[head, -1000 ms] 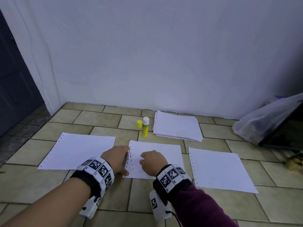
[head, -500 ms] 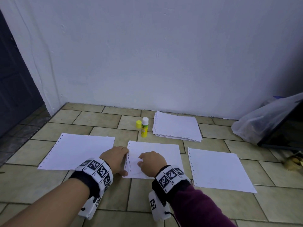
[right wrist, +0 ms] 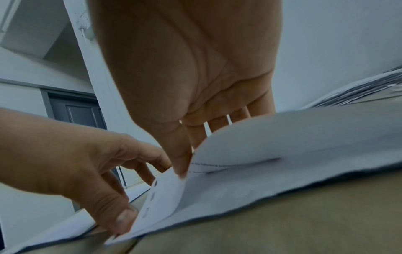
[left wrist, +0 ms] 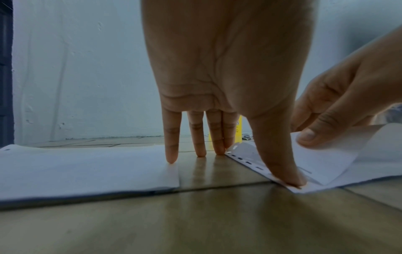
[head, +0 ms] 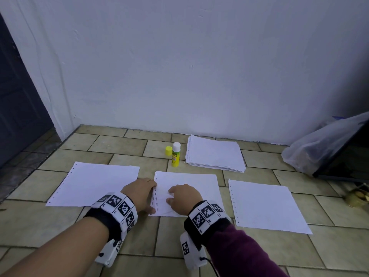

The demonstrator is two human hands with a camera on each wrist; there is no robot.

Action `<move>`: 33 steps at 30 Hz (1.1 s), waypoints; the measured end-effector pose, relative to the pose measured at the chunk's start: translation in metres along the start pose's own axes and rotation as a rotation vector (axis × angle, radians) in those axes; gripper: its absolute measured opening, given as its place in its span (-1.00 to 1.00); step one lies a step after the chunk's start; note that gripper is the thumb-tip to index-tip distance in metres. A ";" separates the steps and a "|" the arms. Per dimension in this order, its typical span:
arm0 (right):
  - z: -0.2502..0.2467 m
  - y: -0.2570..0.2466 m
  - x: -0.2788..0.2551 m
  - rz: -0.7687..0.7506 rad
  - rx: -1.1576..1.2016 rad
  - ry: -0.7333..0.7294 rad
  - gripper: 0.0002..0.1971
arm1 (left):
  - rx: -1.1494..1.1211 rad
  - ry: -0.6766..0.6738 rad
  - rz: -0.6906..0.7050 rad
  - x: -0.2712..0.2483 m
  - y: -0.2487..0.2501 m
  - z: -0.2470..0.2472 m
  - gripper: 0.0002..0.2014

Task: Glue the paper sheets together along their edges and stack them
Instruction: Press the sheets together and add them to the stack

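**Corner of middle sheet peeled a little further**

Right hand (head: 184, 197) has curled the top sheet's (right wrist: 282, 137) punched corner slightly higher than a second ago, pinching it. Left hand (head: 139, 193), fingers straight, pins the middle sheets (head: 191, 182) to the floor (head: 139, 246). Glue stick (head: 176, 154) stands uncapped behind, untouched; gluing likely comes next.

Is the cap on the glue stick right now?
No: the yellow cap sits on the floor tile beside the upright glue stick, whose white top is bare.
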State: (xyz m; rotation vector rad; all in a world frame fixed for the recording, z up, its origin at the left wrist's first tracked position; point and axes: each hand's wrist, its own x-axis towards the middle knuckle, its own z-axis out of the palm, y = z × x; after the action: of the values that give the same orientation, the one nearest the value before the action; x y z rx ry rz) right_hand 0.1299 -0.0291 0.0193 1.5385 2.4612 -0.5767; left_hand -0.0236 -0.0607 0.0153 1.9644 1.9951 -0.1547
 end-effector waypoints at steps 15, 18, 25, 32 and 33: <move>0.002 -0.003 0.000 0.006 0.004 0.020 -0.59 | -0.003 -0.008 -0.023 0.000 0.003 -0.002 -0.10; 0.001 -0.003 0.000 0.008 0.008 0.022 -0.60 | 0.012 -0.013 -0.017 0.001 0.003 -0.002 -0.11; -0.007 -0.004 -0.001 0.023 0.023 -0.028 -0.47 | 0.089 -0.076 0.028 0.007 -0.001 -0.007 -0.26; -0.012 0.002 -0.006 -0.004 -0.002 -0.023 -0.56 | 0.109 -0.090 0.017 0.012 0.003 -0.016 -0.63; -0.012 0.002 -0.007 -0.014 -0.003 -0.029 -0.48 | 0.108 -0.087 0.016 0.013 0.002 -0.016 -0.64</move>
State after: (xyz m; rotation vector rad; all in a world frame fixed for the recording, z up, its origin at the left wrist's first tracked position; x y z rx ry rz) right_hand 0.1355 -0.0291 0.0320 1.5024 2.4518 -0.5934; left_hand -0.0237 -0.0434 0.0268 2.0018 1.9526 -0.3456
